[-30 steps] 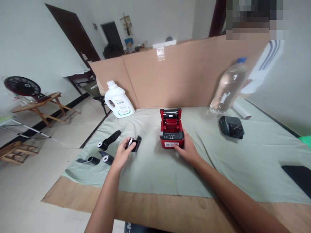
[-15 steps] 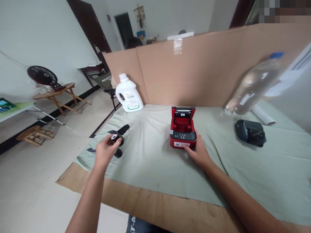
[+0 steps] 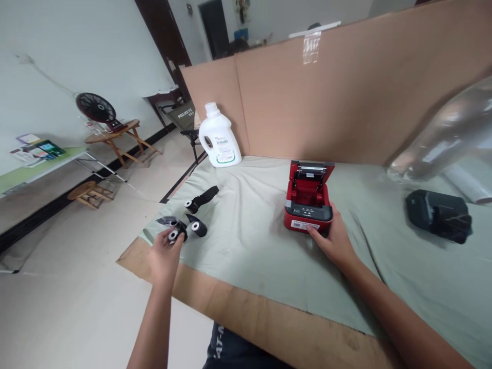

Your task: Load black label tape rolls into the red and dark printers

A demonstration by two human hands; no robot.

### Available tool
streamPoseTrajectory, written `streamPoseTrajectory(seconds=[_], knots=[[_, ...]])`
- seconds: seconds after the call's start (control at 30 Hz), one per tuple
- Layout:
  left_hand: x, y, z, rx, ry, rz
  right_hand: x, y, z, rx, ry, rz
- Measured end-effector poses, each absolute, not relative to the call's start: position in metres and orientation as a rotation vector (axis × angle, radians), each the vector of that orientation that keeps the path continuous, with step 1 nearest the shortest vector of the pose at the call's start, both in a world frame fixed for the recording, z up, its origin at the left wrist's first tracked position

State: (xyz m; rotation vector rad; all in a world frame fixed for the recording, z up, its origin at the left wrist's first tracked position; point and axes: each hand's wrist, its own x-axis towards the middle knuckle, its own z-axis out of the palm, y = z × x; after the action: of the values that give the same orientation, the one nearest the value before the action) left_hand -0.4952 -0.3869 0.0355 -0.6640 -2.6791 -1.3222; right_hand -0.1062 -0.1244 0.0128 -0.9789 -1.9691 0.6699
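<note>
A small red printer point(image 3: 307, 202) with its lid open stands on the green cloth point(image 3: 261, 246). My right hand point(image 3: 334, 241) rests against the printer's front right corner. My left hand point(image 3: 164, 256) is at the cloth's left edge, its fingers closed around a black roll with a white core point(image 3: 175, 234). Two more black rolls lie close by: one point(image 3: 197, 227) just right of my fingers, another point(image 3: 200, 199) farther back with its wrap trailing.
A white detergent jug point(image 3: 218, 137) stands at the back left by a cardboard wall point(image 3: 346, 97). A black printer point(image 3: 440, 215) and a clear plastic bottle point(image 3: 442, 143) are at the right. Bare wood edges the table front point(image 3: 269, 323).
My left hand carried a black roll from the middle of the cloth out to the left edge beside the other rolls. My right hand stayed on the red printer. The view swung left.
</note>
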Motion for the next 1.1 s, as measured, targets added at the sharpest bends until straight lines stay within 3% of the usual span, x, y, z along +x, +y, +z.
streamPoseTrajectory(seconds=[0.3,0.43,0.7,1.1], knots=[[-0.483,-0.387,0.028,-0.779,-2.431,-0.981,-0.106,-0.124,0.011,-0.988,-1.976,0.654],[-0.454,-0.388,0.037,-0.695,-2.318,-1.091,-0.106,-0.123,0.011,-0.974,-1.973,0.647],[-0.424,-0.357,0.036,-0.772,-2.718,-1.282,-0.107,-0.125,0.015,-0.966,-1.971,0.666],[-0.418,-0.354,0.025,-0.830,-2.441,-1.455,-0.107,-0.126,0.018,-0.965,-1.971,0.683]])
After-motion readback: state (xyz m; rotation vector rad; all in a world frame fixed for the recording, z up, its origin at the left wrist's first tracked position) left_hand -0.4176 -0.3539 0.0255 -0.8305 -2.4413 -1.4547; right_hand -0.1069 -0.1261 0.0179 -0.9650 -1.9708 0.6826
